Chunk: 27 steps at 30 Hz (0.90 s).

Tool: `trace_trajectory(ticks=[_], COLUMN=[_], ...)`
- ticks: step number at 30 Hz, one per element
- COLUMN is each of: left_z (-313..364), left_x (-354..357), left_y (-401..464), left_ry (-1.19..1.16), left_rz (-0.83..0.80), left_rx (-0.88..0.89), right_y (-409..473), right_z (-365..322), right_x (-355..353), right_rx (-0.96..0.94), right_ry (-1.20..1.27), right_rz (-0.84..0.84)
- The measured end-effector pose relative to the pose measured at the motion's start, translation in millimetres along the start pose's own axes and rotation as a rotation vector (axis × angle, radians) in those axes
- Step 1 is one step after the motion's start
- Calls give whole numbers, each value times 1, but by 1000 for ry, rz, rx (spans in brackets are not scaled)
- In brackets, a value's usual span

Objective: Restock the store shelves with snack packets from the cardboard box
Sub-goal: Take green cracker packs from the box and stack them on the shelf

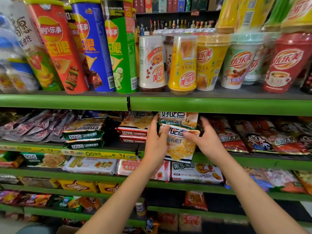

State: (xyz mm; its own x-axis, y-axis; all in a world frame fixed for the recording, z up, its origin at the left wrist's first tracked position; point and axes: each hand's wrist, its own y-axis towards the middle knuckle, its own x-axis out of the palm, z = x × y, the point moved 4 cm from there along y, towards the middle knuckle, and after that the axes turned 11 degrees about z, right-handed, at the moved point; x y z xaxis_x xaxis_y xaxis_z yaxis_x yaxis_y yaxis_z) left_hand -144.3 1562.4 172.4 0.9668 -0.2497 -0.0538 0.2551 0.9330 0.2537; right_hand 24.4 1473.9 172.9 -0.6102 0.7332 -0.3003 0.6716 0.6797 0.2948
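Top shelf, left: tall crisp tubes (67, 53) in red, blue and green, standing tilted in this wide view. Top shelf, centre to right: lidded drink cups (209, 63) in white, yellow, pale green and red, side by side on the green shelf edge (185, 104).

Second shelf, left: dark reddish pouches (33, 125), lying flat. Beside them, a stack of green-edged biscuit packets (84, 132), then a stack of red-edged biscuit packets (133, 130).

Second shelf, centre: left hand (156, 142), thumb across the front of a green-and-white snack packet (181, 144), fingers behind its left edge; grip clamped on the packet. The packet stands upright at the shelf's front, its lower end hanging past the shelf lip, with another packet of the same print (179, 118) just behind and above it.

Right hand (206, 139): thumb pressed on the packet's front, fingers curled round its right edge; grip likewise clamped on it.

Second shelf, right: red cartoon-printed bags (263, 137), overlapping.

Third shelf: pale biscuit packs (91, 164) left of the forearms, a cookie pack (195, 173) between them.

Lower shelves: assorted packets, blurred.
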Motion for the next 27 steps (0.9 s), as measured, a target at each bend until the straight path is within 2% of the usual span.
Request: trace_trajectory(ticks=[5,9,13,17,20,24,27], left_z=[3,3,-8,-29,-37,-41,-36], left_x=[8,15,18,10,2,2,5], left_y=[24,40,31,19,15,13,14], left_ry=[95,79,108,131,210,343,375], left_rz=[74,81,74,-12,-79,-117,-82], left_rx=[10,29,29,-86,-127,-117,-104], right_y=[28,40,41,32,30,34,35], right_z=[-14,-12,2,23,24,20,17], right_x=[7,8,10,19,14,16,16], right_rx=[-40,-42,-30,1,-47,-90,-77], right_ry=[117,256,116,-117,-238,-294,-320], right_rz=[-26,-70,-103,-307,-307,-368,-394])
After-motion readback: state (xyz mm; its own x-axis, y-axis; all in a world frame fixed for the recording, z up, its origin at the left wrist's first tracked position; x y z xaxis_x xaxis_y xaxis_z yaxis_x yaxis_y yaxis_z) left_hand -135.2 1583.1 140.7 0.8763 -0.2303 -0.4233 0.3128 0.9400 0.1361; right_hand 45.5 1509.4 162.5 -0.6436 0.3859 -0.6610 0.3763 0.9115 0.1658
